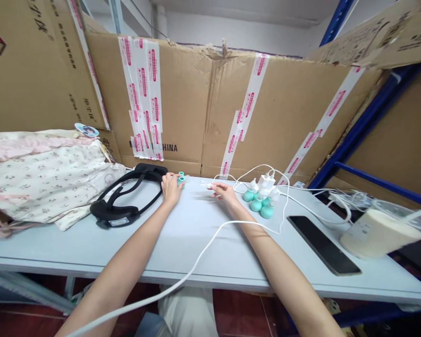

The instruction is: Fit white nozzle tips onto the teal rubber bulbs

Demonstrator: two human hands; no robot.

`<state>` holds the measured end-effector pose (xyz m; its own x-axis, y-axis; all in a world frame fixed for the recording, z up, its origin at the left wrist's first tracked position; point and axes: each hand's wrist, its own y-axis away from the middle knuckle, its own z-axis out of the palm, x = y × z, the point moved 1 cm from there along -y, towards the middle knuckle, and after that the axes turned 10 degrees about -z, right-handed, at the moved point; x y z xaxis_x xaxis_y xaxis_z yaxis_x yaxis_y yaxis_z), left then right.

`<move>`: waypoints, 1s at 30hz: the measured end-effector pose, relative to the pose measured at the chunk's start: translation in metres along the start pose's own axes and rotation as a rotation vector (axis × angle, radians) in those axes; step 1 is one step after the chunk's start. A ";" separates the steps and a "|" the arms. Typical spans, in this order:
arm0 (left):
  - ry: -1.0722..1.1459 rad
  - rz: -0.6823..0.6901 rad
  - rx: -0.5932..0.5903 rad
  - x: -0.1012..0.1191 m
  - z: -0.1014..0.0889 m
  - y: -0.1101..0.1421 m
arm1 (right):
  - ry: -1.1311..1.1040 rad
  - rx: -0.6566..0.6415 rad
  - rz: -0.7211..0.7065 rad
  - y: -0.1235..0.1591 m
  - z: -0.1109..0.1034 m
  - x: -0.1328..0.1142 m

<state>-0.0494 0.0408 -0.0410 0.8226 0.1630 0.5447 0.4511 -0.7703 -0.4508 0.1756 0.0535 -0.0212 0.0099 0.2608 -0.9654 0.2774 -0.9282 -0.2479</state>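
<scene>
Far left on my feed, a floral cloth [52,182] is heaped on the tabletop [192,220], with a black headset [115,213] lying next to it, strap loop standing up. Just right of that I have the left hand [171,189], fingers curled and partly closed at two open-topped teal bulbs [181,179]. It touches them, but I cannot tell whether the grip is closed round them or only rests against their side.

Across a bare stretch, the right hand [224,193] has its thumb and forefinger pinched together on a small clear piece [208,186], which I see held just above the surface, its tip pointing left. Its exact shape is too small for me to read.

Beyond that hand, more teal bulbs with white nozzles [266,210] stand in a tight cluster, with a white charger [266,180] right behind them. A white cable [147,301] loops around the cluster and runs over the right forearm toward me. Further right lie a dark phone [323,243] and, near the edge, a pale cup [368,234] with a straw.
</scene>
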 end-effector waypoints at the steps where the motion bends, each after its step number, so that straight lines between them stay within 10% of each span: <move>1: 0.047 -0.004 -0.017 -0.001 0.002 -0.001 | -0.004 -0.006 -0.001 0.001 0.002 -0.002; 14: 0.284 0.109 -0.571 0.040 0.021 0.031 | 0.182 0.009 0.059 -0.005 -0.021 -0.002; 30: 0.738 0.151 -0.467 0.040 0.025 0.026 | 0.293 -0.042 -0.002 -0.003 -0.013 -0.006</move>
<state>0.0043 0.0427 -0.0485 0.3563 -0.2757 0.8928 0.0360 -0.9507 -0.3079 0.1875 0.0584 -0.0140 0.2847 0.3335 -0.8987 0.3171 -0.9175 -0.2400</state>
